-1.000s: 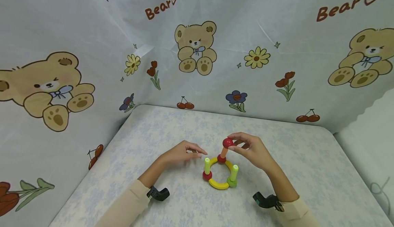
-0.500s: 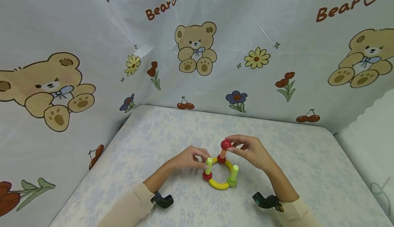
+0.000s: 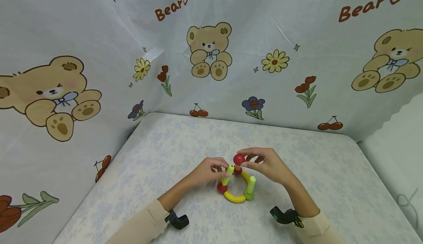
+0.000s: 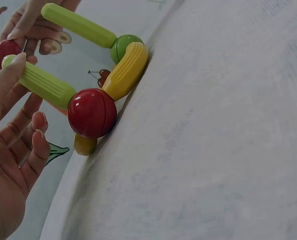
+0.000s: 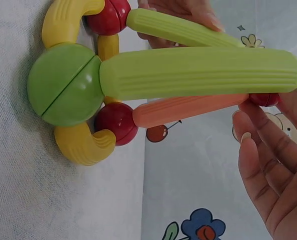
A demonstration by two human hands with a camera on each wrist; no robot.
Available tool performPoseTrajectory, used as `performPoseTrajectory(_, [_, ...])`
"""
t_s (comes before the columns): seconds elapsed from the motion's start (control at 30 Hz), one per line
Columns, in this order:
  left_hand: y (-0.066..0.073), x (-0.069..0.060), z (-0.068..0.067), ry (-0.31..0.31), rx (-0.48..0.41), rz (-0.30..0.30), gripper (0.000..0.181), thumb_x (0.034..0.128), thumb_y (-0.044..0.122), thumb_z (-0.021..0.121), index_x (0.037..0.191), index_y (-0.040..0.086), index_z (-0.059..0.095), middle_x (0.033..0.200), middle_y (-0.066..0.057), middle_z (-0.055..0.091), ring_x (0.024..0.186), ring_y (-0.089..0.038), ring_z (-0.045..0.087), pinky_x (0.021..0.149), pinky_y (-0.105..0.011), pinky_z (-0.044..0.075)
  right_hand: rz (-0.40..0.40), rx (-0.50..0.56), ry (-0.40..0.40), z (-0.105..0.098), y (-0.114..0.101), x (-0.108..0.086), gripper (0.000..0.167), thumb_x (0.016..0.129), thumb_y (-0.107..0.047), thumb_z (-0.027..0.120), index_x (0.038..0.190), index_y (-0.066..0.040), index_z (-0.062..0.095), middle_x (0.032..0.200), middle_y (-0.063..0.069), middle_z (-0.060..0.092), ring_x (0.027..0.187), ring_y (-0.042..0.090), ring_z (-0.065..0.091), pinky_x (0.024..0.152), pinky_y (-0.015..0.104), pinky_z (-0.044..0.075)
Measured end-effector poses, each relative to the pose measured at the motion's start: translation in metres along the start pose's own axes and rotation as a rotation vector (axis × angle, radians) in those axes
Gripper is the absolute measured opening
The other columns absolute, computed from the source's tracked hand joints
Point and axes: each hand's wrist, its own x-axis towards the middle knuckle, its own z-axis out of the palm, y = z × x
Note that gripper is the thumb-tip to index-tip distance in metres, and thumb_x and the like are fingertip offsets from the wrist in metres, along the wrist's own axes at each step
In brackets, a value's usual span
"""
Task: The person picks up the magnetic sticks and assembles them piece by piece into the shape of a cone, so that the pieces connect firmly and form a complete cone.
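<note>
A toy of magnetic-looking rods and balls stands on the table, its base a ring of curved yellow rods [image 3: 235, 198] joined by two red balls [image 3: 222, 188] and a green ball [image 5: 63, 85]. My left hand [image 3: 207, 171] pinches the upper end of a light green rod [image 4: 48, 82] that rises from the left red ball and leans inward. With thumb and fingers, my right hand [image 3: 268, 164] holds another red ball [image 3: 239, 159] on top of an orange rod [image 5: 188, 111], which also tilts. A second green rod [image 3: 252, 184] stands on the green ball, untouched.
The toy rests on a pale, blue-patterned tabletop [image 3: 185, 137]. A cloth printed with bears [image 3: 211, 53] hangs behind the table and along its left side. A thin cord [image 3: 408, 203] lies at the far right.
My left hand has moved right to the left green rod, taken hold of its top and tilted it inward. My right hand has brought the upper red ball slightly left and down.
</note>
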Motion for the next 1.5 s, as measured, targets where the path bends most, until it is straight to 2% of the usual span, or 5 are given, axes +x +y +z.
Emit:
performPoseTrajectory(0.4, [0.003, -0.001, 0.002, 0.014, -0.010, -0.046, 0.009, 0.0948, 0.019, 0.075, 0.104, 0.017, 0.078, 0.101, 0.006, 0.069, 0.079, -0.014, 0.060, 0.065, -0.025, 0.052, -0.020, -0.021, -0.009, 0.003, -0.004, -0.001, 0.032, 0.091, -0.017, 0.078, 0.123, -0.020, 0.074, 0.115, -0.005, 0.073, 0.095, 0.016, 0.067, 0.075, 0.031, 0.057])
performPoseTrajectory(0.87, [0.011, -0.001, 0.003, 0.018, -0.011, -0.050, 0.013, 0.0945, 0.016, 0.075, 0.107, 0.014, 0.078, 0.103, 0.004, 0.070, 0.078, -0.013, 0.061, 0.067, -0.025, 0.051, -0.044, -0.042, -0.033, 0.005, -0.008, -0.001, 0.031, 0.091, -0.019, 0.078, 0.122, -0.020, 0.074, 0.112, -0.006, 0.074, 0.092, 0.012, 0.066, 0.074, 0.032, 0.057])
performPoseTrajectory(1.2, [0.001, -0.001, 0.004, 0.014, -0.026, -0.035, 0.013, 0.0951, 0.018, 0.074, 0.107, 0.015, 0.078, 0.103, 0.004, 0.070, 0.075, -0.013, 0.062, 0.064, -0.026, 0.053, -0.026, -0.057, -0.038, 0.004, -0.011, 0.000, 0.035, 0.091, -0.018, 0.079, 0.125, -0.020, 0.073, 0.113, -0.006, 0.073, 0.093, 0.011, 0.066, 0.075, 0.032, 0.057])
performPoseTrajectory(1.4, [0.000, -0.001, 0.005, 0.021, -0.016, -0.035, 0.014, 0.0943, 0.019, 0.075, 0.107, 0.015, 0.078, 0.102, 0.003, 0.070, 0.076, -0.014, 0.062, 0.064, -0.026, 0.052, 0.009, -0.092, 0.020, -0.012, -0.004, -0.004, 0.035, 0.093, -0.020, 0.077, 0.127, -0.017, 0.070, 0.110, -0.002, 0.074, 0.093, 0.012, 0.067, 0.075, 0.030, 0.057])
performPoseTrajectory(1.5, [0.000, -0.002, 0.004, 0.026, 0.003, -0.051, 0.014, 0.0938, 0.022, 0.076, 0.107, 0.019, 0.078, 0.102, 0.007, 0.070, 0.079, -0.014, 0.063, 0.065, -0.025, 0.051, 0.066, -0.055, -0.017, -0.027, 0.003, -0.007, 0.025, 0.095, -0.022, 0.075, 0.118, -0.014, 0.073, 0.106, -0.001, 0.074, 0.091, 0.017, 0.068, 0.073, 0.031, 0.058])
